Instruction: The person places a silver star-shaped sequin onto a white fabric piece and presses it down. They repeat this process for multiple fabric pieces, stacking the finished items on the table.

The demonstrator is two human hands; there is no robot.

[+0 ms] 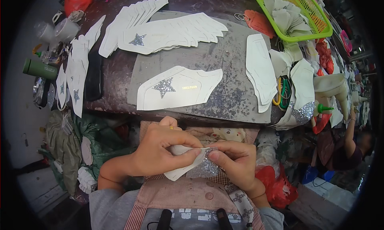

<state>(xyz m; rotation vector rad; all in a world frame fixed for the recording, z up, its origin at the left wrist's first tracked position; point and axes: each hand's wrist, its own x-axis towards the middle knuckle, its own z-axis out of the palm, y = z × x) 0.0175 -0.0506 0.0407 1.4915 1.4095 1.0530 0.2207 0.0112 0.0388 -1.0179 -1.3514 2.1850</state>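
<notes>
Close to my body, above the apron, both hands meet on a small joined workpiece. My left hand [158, 148] pinches its white part [178, 173] between thumb and fingers. At the other end, my right hand [238, 160] grips the silver glitter part [205, 169], thumb on top. Fingers cover the place where the two parts meet. Just beyond my hands, a white cut shoe-upper piece [150, 98] with a silver glitter star lies flat on a worn grey board [232, 64].
Fanned white star pieces [176, 28] overlap at the back. More white pieces [260, 70] are stacked on the right, near a green-tipped bottle [325, 108]. A lime-green basket [326, 32] stands back right, a green cylinder [40, 69] at left. Another person [348, 154] is at far right.
</notes>
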